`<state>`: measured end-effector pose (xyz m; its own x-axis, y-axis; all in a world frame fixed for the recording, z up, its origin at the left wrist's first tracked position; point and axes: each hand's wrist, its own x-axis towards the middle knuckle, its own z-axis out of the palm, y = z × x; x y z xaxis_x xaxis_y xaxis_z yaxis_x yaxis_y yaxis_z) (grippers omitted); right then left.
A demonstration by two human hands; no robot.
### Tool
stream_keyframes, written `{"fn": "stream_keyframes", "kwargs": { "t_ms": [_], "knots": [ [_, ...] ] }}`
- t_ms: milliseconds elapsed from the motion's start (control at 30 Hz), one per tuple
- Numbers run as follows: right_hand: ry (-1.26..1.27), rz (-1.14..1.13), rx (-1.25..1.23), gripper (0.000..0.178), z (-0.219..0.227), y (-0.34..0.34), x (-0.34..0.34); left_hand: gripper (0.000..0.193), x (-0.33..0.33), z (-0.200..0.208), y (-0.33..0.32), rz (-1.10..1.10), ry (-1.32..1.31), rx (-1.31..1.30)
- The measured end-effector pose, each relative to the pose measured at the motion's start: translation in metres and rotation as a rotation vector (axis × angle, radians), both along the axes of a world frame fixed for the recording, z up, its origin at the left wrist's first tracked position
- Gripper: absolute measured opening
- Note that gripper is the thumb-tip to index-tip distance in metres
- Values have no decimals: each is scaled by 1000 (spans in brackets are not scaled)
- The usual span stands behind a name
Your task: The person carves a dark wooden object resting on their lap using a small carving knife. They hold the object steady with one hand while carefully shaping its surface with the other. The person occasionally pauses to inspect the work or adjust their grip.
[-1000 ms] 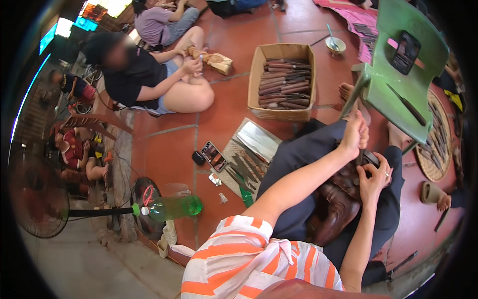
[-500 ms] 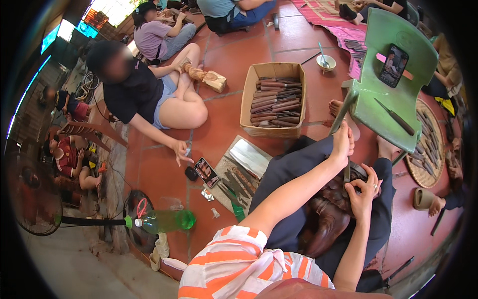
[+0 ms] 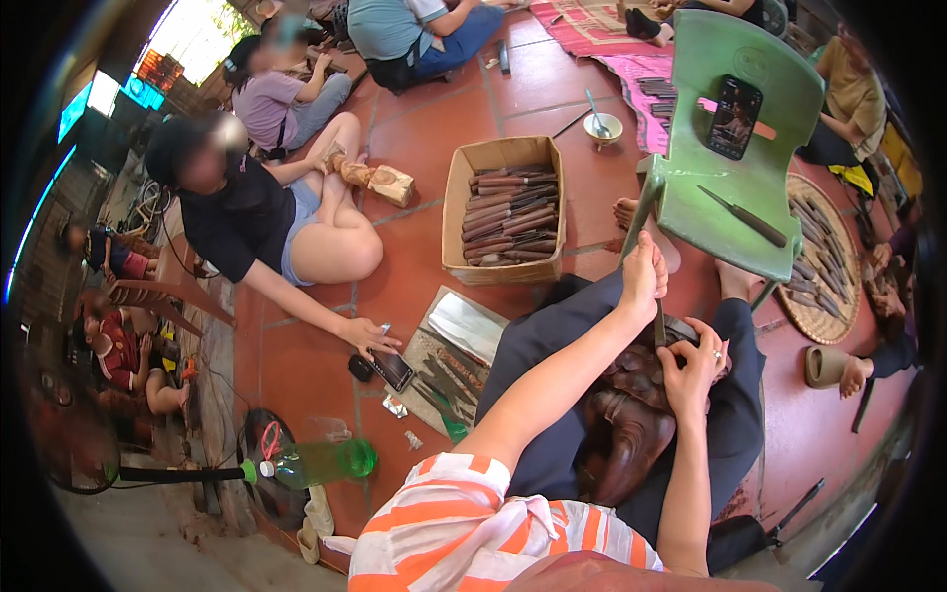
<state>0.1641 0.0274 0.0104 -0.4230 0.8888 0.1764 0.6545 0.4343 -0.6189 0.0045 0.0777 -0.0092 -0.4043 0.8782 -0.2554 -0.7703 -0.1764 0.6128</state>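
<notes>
A dark brown, glossy wood carving (image 3: 626, 434) rests in my lap between my legs. Over its far end, my left hand (image 3: 646, 268) is closed round the upper end of a carving tool with a narrow flat metal blade (image 3: 660, 328); its handle is hidden in the fist. The blade points down toward the carving. My right hand (image 3: 693, 370), with a ring on one finger, lies against the carving, its thumb and fingers closed at the lower end of the blade. The blade's tip is hidden there.
A cardboard box (image 3: 454, 212) of wooden-handled tools stands ahead. The green chair (image 3: 710, 212) at right carries a phone (image 3: 735, 116) and a knife (image 3: 745, 214). Tools lie on a mat (image 3: 434, 340) by my left leg. A co-worker's hand (image 3: 367, 337) reaches to another phone (image 3: 397, 371).
The surroundings have shifted left in view. The co-worker's hand has come down onto the floor phone. Both my hands stay on the tool, its blade now showing narrower.
</notes>
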Motion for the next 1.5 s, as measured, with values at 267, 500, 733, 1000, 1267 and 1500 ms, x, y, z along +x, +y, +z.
{"fn": "stream_keyframes", "kwargs": {
  "t_ms": [267,500,733,1000,1267,1500],
  "knots": [
    [113,129,-98,16,5,2,18,41,7,5,-6,-69,15,-29],
    [113,41,-13,13,-2,1,11,38,15,10,2,-183,154,73],
    [367,2,128,14,-4,-7,19,30,29,25,-13,-266,127,198],
    [375,38,-163,17,-15,-12,31,30,43,21,-5,-263,197,97],
    [662,59,-452,19,-44,0,30,30,35,30,8,-364,247,184],
    [511,159,-439,20,-34,-8,36,35,38,25,0,-368,214,27]
  ]
}}
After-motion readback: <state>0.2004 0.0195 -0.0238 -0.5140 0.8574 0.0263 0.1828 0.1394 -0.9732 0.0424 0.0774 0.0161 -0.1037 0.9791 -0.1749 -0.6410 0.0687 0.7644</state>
